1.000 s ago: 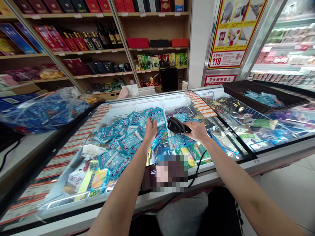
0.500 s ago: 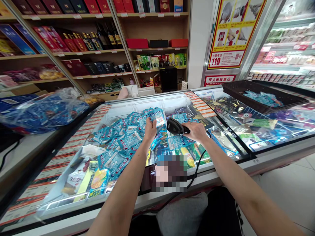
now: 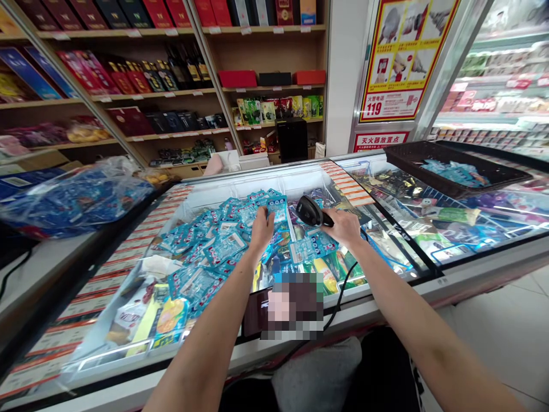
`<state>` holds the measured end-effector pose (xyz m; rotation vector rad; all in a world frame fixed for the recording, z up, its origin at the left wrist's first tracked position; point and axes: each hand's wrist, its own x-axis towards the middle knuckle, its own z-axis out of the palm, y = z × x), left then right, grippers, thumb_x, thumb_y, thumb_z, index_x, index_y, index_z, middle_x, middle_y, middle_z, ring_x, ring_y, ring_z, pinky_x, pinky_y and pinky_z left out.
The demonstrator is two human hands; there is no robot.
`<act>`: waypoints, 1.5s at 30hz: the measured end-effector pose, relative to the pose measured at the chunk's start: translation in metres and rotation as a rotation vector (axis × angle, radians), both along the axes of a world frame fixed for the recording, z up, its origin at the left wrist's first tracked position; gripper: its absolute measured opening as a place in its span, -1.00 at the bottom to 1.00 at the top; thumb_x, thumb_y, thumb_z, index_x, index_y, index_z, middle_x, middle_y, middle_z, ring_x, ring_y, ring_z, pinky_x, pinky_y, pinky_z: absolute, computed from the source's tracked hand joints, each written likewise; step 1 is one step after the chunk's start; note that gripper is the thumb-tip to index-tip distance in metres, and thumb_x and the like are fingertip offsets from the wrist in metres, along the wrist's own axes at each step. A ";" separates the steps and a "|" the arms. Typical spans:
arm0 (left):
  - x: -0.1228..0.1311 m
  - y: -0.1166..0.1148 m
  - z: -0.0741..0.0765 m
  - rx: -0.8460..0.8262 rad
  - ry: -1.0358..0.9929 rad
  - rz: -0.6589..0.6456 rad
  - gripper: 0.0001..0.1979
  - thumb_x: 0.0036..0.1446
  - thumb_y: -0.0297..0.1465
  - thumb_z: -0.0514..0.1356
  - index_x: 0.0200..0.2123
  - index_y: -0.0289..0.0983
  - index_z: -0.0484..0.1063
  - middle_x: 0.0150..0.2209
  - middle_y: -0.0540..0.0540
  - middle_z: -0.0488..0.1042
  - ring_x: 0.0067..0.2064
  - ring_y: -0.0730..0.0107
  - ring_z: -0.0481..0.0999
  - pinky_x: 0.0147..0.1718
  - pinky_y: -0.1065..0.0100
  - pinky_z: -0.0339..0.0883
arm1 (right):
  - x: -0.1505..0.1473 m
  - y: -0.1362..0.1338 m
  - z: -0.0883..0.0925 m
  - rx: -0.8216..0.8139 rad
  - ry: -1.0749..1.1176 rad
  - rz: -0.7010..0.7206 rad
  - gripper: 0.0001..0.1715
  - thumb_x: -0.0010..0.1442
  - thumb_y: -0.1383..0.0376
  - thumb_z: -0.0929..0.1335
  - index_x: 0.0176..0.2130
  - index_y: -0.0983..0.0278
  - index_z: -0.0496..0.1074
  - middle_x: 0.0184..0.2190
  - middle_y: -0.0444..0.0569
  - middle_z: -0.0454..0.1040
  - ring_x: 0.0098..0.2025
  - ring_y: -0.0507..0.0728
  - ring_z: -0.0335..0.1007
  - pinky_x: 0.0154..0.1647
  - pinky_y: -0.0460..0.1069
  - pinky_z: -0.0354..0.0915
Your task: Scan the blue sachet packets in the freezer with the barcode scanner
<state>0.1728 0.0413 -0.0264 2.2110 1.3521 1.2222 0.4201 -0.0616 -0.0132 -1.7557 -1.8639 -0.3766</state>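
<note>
My left hand (image 3: pixel 262 228) pinches a small blue packet (image 3: pixel 278 207) by its edge, above the middle of the chest freezer. My right hand (image 3: pixel 344 226) is wrapped round the handle of a black barcode scanner (image 3: pixel 309 210). The scanner's head points left toward the packet, with a gap between them. Under and left of my left hand spreads a heap of similar blue packets (image 3: pixel 225 249) on the freezer's glass top (image 3: pixel 103 329). A few more blue packets (image 3: pixel 315 247) lie below the scanner. The scanner's cable (image 3: pixel 342 298) runs down toward me.
A dark phone-like slab (image 3: pixel 254 313), partly blurred out, rests at the freezer's near edge. A dark brown tray (image 3: pixel 454 182) with blue packets stands at the right. A clear bag of blue packets (image 3: pixel 86 197) sits at the left. Goods shelves (image 3: pixel 266 57) rise behind.
The scanner's head has risen slightly and shifted a little right, away from the packet. The packet in my left hand has tilted, and its pale face shows less. Both hands keep their grip.
</note>
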 end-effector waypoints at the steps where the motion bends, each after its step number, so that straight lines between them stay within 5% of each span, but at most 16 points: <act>1: 0.002 0.000 0.002 0.015 0.047 0.020 -0.70 0.22 -0.16 -0.04 -0.14 -0.24 0.26 -0.46 -0.04 0.22 -0.39 0.32 0.33 -0.34 0.26 0.22 | 0.000 0.000 0.001 -0.001 0.012 -0.021 -0.55 0.10 0.09 0.34 0.00 0.13 0.40 -0.21 -0.08 0.53 -0.20 0.14 0.43 -0.31 -0.05 0.18; 6: 0.003 0.000 0.017 0.086 0.206 0.157 -0.71 0.19 -0.27 0.00 -0.07 -0.27 0.28 -0.34 -0.18 0.37 -0.25 0.15 0.41 -0.26 0.20 0.26 | 0.001 -0.002 0.005 -0.014 0.028 -0.060 -0.55 0.11 0.07 0.33 -0.01 0.11 0.40 -0.23 -0.08 0.53 -0.20 0.16 0.43 -0.32 -0.04 0.18; 12: -0.014 -0.003 0.028 0.064 0.441 0.340 -0.39 0.17 -0.33 0.00 0.24 -0.45 -0.06 -0.26 -0.33 0.45 -0.25 0.05 0.45 -0.28 0.15 0.28 | 0.002 -0.004 0.007 -0.022 0.030 -0.075 -0.54 0.11 0.06 0.34 0.00 0.12 0.40 -0.22 -0.05 0.53 -0.21 0.17 0.43 -0.33 -0.04 0.17; 19: -0.026 -0.015 0.034 0.239 0.578 0.436 -0.52 0.12 -0.31 0.07 0.10 -0.36 0.19 -0.11 -0.35 0.36 -0.06 -0.05 0.35 -0.14 0.07 0.23 | 0.002 -0.004 0.006 -0.032 0.032 -0.099 -0.53 0.10 0.06 0.34 0.00 0.12 0.40 -0.23 -0.04 0.53 -0.23 0.17 0.43 -0.34 -0.04 0.17; 27: -0.008 -0.024 0.027 0.293 0.559 -0.053 -0.61 0.15 -0.53 -0.08 -0.01 -0.21 0.35 -0.08 -0.21 0.35 -0.01 0.14 0.32 -0.07 0.14 0.21 | 0.002 -0.003 0.005 -0.026 0.040 -0.092 -0.54 0.10 0.06 0.34 -0.01 0.12 0.39 -0.22 -0.05 0.53 -0.20 0.17 0.42 -0.32 -0.04 0.17; 33: 0.015 -0.039 0.030 0.008 0.413 -0.473 -0.66 0.20 -0.18 0.01 -0.10 -0.20 0.42 -0.10 -0.15 0.38 -0.20 0.33 0.42 -0.21 0.30 0.32 | 0.003 -0.003 0.006 -0.041 0.033 -0.081 -0.53 0.10 0.08 0.34 0.01 0.12 0.38 -0.20 -0.07 0.53 -0.18 0.17 0.42 -0.30 -0.04 0.18; 39: 0.027 -0.059 0.033 -0.093 0.550 -0.475 -0.37 -0.15 0.09 0.21 -0.08 -0.18 0.40 -0.07 -0.13 0.37 -0.09 0.19 0.39 -0.17 0.26 0.28 | 0.003 -0.004 0.007 -0.040 0.031 -0.079 -0.54 0.10 0.09 0.35 0.00 0.11 0.38 -0.19 -0.09 0.53 -0.18 0.16 0.43 -0.31 -0.04 0.19; 45: 0.024 -0.054 0.035 -0.212 0.538 -0.475 -0.48 -0.12 0.06 0.21 -0.25 -0.24 0.38 -0.25 -0.09 0.38 -0.32 0.34 0.37 -0.39 0.35 0.18 | 0.003 -0.003 0.006 -0.045 0.038 -0.091 -0.54 0.10 0.09 0.35 0.01 0.11 0.38 -0.19 -0.08 0.53 -0.18 0.16 0.43 -0.29 -0.05 0.20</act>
